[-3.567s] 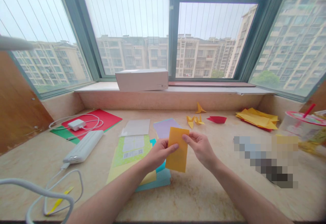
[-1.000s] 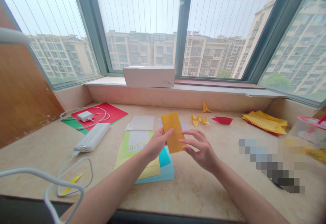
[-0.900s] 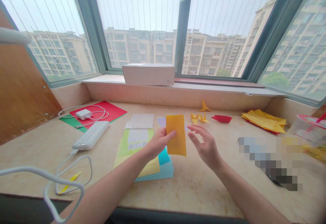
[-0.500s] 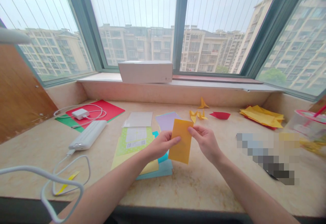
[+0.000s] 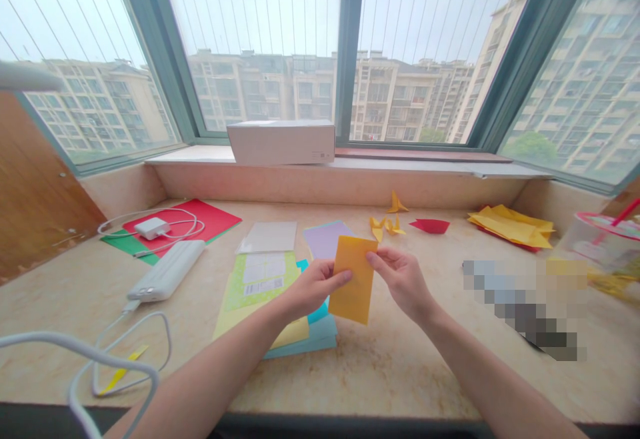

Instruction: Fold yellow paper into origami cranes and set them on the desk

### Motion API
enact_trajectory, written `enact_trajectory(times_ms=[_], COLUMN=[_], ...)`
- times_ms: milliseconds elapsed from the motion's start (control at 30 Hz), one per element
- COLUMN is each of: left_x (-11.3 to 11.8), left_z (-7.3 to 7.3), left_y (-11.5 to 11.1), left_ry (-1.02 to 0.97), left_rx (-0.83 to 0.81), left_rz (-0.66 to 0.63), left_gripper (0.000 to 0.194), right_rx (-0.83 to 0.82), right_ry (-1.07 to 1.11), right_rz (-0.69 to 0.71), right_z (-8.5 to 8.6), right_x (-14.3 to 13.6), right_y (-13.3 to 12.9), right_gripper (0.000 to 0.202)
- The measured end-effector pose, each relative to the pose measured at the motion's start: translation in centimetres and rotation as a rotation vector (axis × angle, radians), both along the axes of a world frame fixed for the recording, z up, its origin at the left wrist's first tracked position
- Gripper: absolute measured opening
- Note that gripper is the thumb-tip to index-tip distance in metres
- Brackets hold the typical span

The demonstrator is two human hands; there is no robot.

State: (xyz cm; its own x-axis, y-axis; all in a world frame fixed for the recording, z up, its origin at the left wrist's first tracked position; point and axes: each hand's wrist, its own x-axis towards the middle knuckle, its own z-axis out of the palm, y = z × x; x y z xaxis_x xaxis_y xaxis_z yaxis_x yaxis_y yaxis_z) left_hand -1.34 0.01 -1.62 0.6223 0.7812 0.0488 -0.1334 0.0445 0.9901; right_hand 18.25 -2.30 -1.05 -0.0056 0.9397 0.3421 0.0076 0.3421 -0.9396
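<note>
A yellow-orange sheet of paper (image 5: 351,299), a tall rectangle that looks folded, is held up above the counter between both hands. My left hand (image 5: 316,287) grips its left edge, thumb across the front and fingers behind. At the upper right edge, my right hand (image 5: 403,279) pinches the paper between thumb and fingers. Beneath and left of it lie stacked coloured papers, with a light blue sheet (image 5: 320,340) and a green packet with a white label (image 5: 263,272). Beyond my hands stand small yellow folded paper shapes (image 5: 385,227) and a red folded paper piece (image 5: 431,226).
On the left lie a white power bank (image 5: 167,269), a charger (image 5: 153,228) with cables, and red paper (image 5: 207,219). To the right are yellow papers (image 5: 515,226), a clear cup (image 5: 600,239) and a blurred-out object. A white box (image 5: 281,144) rests on the windowsill.
The view has shifted slightly, so things on the counter sit a little further left. Both hands keep the same hold on the yellow paper.
</note>
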Motion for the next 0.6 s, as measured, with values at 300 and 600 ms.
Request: enact_trajectory(times_ms=[300,600], left_x=[-0.10,-0.16], left_z=[0.00,0.77], left_y=[0.04,-0.36], left_ry=[0.028,0.124], left_rx=[0.015,0.060], left_rz=[-0.005,-0.093], left_gripper=[0.038,0.038], right_rx=[-0.022,-0.054], right_ry=[0.080,0.126], right_rz=[-0.025,-0.014], right_z=[0.52,0.72], right_x=[-0.12,-0.07], right_y=[0.07,0.07], right_gripper=[0.029,0.028])
